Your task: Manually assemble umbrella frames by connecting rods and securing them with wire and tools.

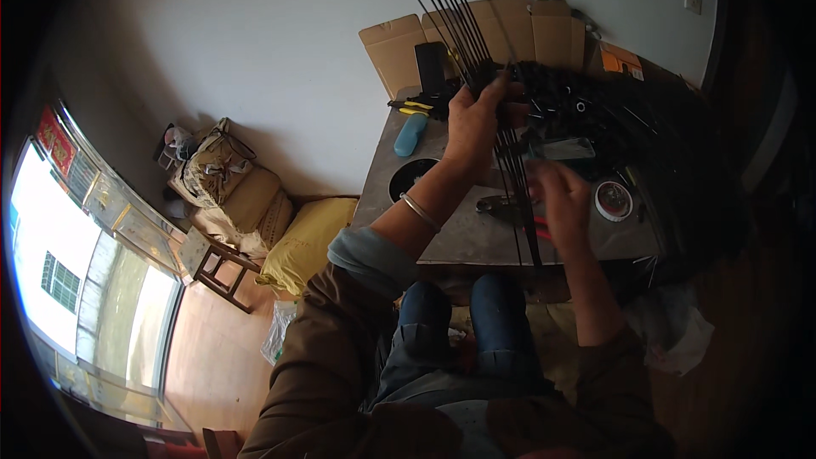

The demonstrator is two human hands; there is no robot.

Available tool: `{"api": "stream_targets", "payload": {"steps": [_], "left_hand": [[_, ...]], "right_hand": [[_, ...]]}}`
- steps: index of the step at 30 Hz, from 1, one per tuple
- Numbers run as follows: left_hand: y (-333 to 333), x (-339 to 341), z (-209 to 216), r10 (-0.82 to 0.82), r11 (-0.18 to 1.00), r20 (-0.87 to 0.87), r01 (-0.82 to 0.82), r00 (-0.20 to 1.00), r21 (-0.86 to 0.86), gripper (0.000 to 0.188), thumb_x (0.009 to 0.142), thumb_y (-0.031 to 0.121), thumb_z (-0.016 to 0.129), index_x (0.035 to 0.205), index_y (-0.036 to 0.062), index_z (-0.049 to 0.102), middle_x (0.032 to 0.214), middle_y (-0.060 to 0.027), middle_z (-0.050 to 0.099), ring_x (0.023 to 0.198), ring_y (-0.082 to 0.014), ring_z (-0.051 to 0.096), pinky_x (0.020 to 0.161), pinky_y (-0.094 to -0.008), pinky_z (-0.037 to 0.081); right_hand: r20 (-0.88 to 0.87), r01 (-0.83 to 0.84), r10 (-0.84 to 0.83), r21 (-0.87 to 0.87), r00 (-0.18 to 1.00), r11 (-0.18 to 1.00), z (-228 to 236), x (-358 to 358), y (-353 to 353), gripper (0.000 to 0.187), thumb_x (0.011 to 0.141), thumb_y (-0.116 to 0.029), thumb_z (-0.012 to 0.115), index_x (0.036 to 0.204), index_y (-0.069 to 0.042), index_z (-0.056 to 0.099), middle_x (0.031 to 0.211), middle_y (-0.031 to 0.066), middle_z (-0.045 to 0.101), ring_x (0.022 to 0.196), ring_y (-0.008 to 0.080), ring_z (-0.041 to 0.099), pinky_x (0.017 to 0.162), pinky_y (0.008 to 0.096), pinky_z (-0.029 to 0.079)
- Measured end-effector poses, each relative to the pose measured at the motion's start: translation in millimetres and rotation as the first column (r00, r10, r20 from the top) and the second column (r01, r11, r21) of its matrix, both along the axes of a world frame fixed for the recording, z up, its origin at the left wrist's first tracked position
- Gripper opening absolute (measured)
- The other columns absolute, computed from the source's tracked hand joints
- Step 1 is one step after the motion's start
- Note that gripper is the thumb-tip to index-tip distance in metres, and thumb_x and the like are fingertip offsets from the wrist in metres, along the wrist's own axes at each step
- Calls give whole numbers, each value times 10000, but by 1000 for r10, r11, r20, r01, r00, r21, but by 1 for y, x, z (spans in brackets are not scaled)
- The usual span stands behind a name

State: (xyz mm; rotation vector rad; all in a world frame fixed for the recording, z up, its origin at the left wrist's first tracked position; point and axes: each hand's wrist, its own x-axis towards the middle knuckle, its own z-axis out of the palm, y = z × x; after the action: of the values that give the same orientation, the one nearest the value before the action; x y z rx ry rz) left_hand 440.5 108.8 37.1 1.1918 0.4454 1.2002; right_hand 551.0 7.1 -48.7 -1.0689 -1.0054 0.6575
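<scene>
A bundle of long, thin black rods [475, 55] stands steeply over the table, its upper ends fanned out against the wall. My left hand [478, 115] is closed around the middle of the bundle. Just right of the rods' lower part is my right hand [561, 200]; its fingers are smeared by motion, and whether they hold a rod cannot be made out. Pliers with red handles [541, 226] lie on the table beside that hand, partly hidden by the rods. A round white-rimmed container [613, 201] sits to its right.
The grey table [391, 140] carries a light-blue case [410, 134], yellow-handled pliers [415, 106], a black round dish [402, 178] and a dark heap of small parts [586, 89]. Cardboard [395, 51] stands along its back. Left are a yellow sack [314, 238] and a wooden stool [223, 270].
</scene>
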Motion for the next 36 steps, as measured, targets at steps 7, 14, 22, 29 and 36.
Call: {"api": "stream_targets", "payload": {"steps": [7, 14, 22, 29, 36], "left_hand": [[8, -21, -2, -298, 935, 86, 309, 950, -173, 298, 983, 154, 456, 1242, 6, 463, 1079, -141, 612, 883, -272, 653, 777, -413, 546], [0, -20, -3, -314, 933, 129, 331, 940, -142, 326, 975, 80, 445, 1291, 20, 395, 1084, -153, 605, 985, -301, 636, 856, -440, 538], [9, -26, -5, -308, 921, 136, 330, 942, -204, 284, 978, 90, 448, 1251, 14, 434, 1070, -158, 614, 986, -309, 640, 857, -448, 544], [-7, -45, 2, -393, 897, 19, 388, 919, -212, 254, 977, 85, 431, 1200, -22, 490, 1074, -156, 640, 989, -309, 648, 852, -434, 549], [-21, -64, 3, -514, 835, 15, 505, 857, -218, 248, 958, 51, 432, 1169, -37, 532, 1074, -181, 650, 1004, -328, 646, 856, -425, 549]], "right_hand": [[288, 484, -436, -123, 853, 866, 44, 113, 11, 272, 934, -327, 538, 937, -86, 664, 662, 4, 568, 538, 42, 475, 492, 222, 387], [911, 792, -327, -1, 253, 611, -22, 258, 61, 234, 919, -234, 535, 1053, -82, 653, 911, 143, 667, 884, 367, 630, 756, 468, 487], [605, 325, -152, -185, 781, 927, -3, 172, 73, 309, 903, -208, 571, 1153, -30, 612, 983, 99, 676, 899, 209, 643, 790, 327, 500], [340, -362, 332, 24, 880, 932, 42, 36, 61, 321, 920, -99, 557, 1234, -34, 567, 1082, 73, 647, 985, 135, 613, 847, 274, 484], [129, -610, 598, 89, 791, 787, 32, 18, 54, 407, 922, -162, 589, 1306, -55, 508, 1043, 13, 601, 1003, 110, 562, 869, 261, 466]]}}
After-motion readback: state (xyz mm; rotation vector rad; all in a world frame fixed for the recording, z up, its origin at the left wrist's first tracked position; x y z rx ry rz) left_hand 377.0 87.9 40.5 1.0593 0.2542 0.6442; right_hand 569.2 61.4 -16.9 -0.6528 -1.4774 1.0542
